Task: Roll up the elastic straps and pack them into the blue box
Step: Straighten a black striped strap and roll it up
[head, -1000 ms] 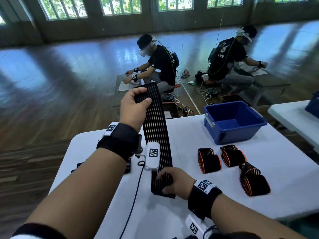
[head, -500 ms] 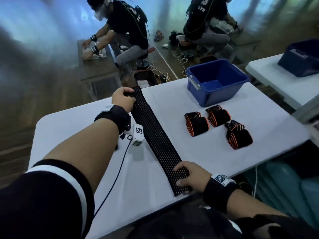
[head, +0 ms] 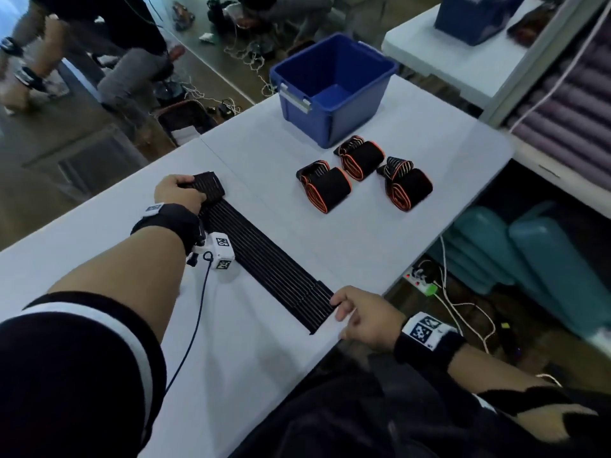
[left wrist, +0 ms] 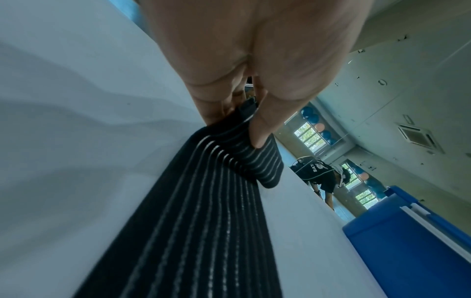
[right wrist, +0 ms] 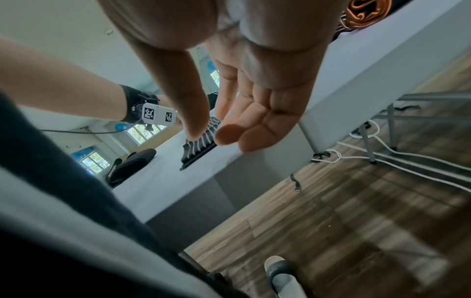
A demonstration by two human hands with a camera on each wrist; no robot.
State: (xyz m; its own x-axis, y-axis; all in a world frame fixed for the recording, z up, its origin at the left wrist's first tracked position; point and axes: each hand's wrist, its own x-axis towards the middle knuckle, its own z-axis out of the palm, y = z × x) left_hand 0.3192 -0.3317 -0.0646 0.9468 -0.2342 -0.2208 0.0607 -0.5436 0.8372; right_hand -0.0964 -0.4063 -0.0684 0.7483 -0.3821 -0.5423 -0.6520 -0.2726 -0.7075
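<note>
A long black elastic strap (head: 264, 259) with thin pale stripes lies flat and diagonal on the white table (head: 380, 242). My left hand (head: 185, 190) grips its far end, which is folded back over itself; thumb and fingers pinch that fold (left wrist: 254, 161) in the left wrist view. My right hand (head: 344, 309) hovers at the strap's near end by the table's front edge, fingers straight, thumb beside the strap's corner (right wrist: 198, 145). Three rolled orange-edged straps (head: 325, 188) lie near the blue box (head: 330, 127), which looks empty.
A second white table (head: 429, 54) at the upper right carries another blue box (head: 476, 14). Cables and a power strip (head: 426, 285) lie on the floor under the table's right edge. Teal mats (head: 529, 252) are stacked to the right. People sit beyond the far edge.
My left hand has turned the strap's far end over into a first fold. My right hand has lifted off the near end and slid to its right corner. The head view has tilted down.
</note>
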